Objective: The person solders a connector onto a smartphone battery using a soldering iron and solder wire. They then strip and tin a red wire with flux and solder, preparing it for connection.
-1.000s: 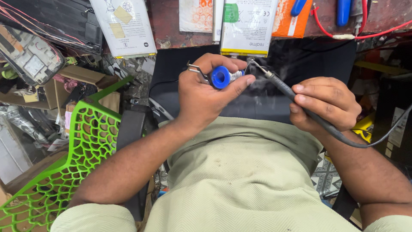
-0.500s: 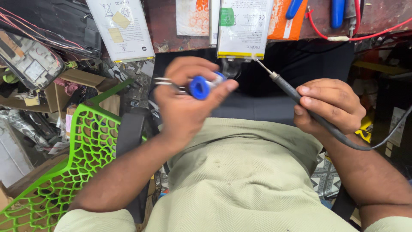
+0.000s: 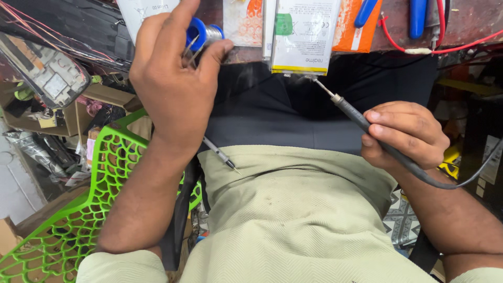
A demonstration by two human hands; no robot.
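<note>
Clerk: Soldering iron, slim dark-grey handle with a bare metal tip [image 3: 361, 118], is lying across the right hand [image 3: 406, 137], fingers closed round the grip, black cable [image 3: 461, 178] trailing off to the person's right

Checker: And the tip, where is it sitting?

Clerk: Tip is pointing up and to the left, resting at or just under the lower edge of the flat white phone battery [image 3: 304, 34] that is hanging over the workbench edge; contact itself is too fine to confirm

Checker: Left hand?

Clerk: Left hand [image 3: 173, 84] is raised near the bench, thumb and fingers pinching a small blue-ended spool of solder wire [image 3: 201, 32], a few loose silvery strands poking out beside the palm

Checker: Is the solder reaching the joint?

Clerk: Spool is sitting well apart from the iron tip, so by my reading no solder is being fed yet; iron placed, feeding outstanding

Checker: Other items?

Clerk: Thin metal probe [image 3: 220, 155] is lying on the pale green shirt [image 3: 293, 225]; bright green lattice plastic chair [image 3: 63, 209] is standing at the left; blue-handled tools [image 3: 418, 15] and a red wire [image 3: 445, 47] are resting on the bench
</note>
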